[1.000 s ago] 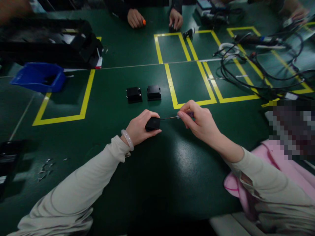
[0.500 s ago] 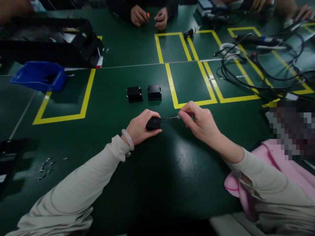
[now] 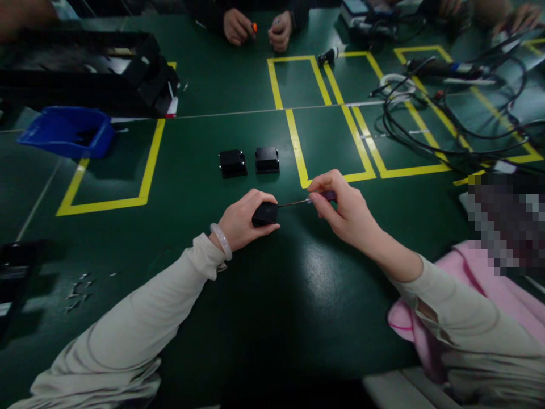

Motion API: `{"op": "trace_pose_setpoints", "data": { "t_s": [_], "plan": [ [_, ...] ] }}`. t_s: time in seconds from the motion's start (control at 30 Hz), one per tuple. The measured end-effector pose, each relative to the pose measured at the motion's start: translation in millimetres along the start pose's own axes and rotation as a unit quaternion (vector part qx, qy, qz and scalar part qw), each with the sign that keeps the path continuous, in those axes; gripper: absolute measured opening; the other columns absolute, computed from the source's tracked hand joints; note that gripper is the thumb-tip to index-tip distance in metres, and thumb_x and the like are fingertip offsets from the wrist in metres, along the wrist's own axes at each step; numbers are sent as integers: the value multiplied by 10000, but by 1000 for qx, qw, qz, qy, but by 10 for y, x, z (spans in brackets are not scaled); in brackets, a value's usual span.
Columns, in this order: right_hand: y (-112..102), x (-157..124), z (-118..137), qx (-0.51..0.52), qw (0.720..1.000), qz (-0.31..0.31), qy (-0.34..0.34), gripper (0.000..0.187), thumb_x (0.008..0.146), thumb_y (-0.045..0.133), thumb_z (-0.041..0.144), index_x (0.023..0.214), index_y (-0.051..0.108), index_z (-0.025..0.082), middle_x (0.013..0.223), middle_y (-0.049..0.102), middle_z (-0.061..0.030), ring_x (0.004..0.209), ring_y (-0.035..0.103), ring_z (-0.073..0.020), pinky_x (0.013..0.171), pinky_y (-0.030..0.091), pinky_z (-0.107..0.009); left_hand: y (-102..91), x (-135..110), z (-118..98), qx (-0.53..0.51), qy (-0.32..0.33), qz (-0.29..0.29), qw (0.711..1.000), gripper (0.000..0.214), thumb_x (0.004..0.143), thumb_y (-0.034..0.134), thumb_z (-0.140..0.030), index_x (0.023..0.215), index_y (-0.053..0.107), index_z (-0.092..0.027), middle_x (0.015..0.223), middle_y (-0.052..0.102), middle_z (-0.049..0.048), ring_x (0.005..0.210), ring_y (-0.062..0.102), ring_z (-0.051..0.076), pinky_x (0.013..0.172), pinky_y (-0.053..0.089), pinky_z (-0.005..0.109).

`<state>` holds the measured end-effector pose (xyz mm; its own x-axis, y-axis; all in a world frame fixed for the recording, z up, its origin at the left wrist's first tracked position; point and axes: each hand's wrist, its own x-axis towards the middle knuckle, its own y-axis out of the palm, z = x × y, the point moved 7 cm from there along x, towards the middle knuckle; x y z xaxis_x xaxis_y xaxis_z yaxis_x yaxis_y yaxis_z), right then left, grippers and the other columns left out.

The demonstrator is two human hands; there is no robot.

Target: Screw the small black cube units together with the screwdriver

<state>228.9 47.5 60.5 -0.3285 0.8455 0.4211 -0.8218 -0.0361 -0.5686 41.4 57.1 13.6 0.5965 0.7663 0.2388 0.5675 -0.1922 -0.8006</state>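
Observation:
My left hand (image 3: 244, 220) is closed around a small black box-shaped part (image 3: 265, 215), thumb along its near side and fingers over the far side. In my right hand (image 3: 343, 204) is a screwdriver (image 3: 327, 196), pinched at its clear collar between thumb and forefinger. Its thin shaft runs left to the right end of the black part; the very tip is too small to make out. Beyond my hands, two similar black box-shaped parts (image 3: 233, 163) (image 3: 267, 159) with bright screws at their sides rest side by side on the green table (image 3: 255, 318).
Loose screws (image 3: 79, 292) lie at the left near a dark tray (image 3: 17, 272). A blue bin (image 3: 68, 132) and a long black housing (image 3: 106, 68) stand farther back. Black cables (image 3: 426, 136) tangle at the right, above a pink cloth (image 3: 477, 284). Across sits a co-worker, both hands (image 3: 280, 31) on the table.
My right hand's fingers have shifted slightly around the screwdriver, and more of its dark handle shows. My left hand and the black part stay in place. The co-worker's hands moved a little.

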Motion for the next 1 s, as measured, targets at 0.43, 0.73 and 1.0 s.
{"op": "trace_pose_setpoints", "data": {
  "t_s": [0.43, 0.73, 1.0],
  "plan": [
    [-7, 13, 11, -20, 1000, 2, 2, 76, 954, 552, 237, 899, 507, 213, 740, 568, 40, 606, 568, -85, 585, 412, -217, -3, 13, -3, -1, -8, 4, 1000, 386, 855, 727, -372, 1145, 545, -194, 1099, 611, 56, 1026, 614, 215, 898, 512, 359],
    [-7, 12, 5, -11, 1000, 7, 15, 37, 940, 539, 221, 967, 514, 219, 823, 601, 13, 642, 577, -100, 618, 436, -237, -1, 13, -4, -4, -17, 12, 1000, 379, 854, 720, -372, 1143, 541, -207, 1114, 613, 57, 1039, 616, 224, 904, 514, 372],
    [11, 13, -7, 8, 1000, 5, 10, 33, 953, 529, 212, 981, 514, 208, 799, 581, 29, 590, 559, -77, 591, 423, -221, 3, 12, 8, 0, -20, 12, 1000, 384, 854, 720, -385, 1143, 542, -205, 1106, 613, 58, 1032, 615, 223, 906, 510, 372]
  ]
}}
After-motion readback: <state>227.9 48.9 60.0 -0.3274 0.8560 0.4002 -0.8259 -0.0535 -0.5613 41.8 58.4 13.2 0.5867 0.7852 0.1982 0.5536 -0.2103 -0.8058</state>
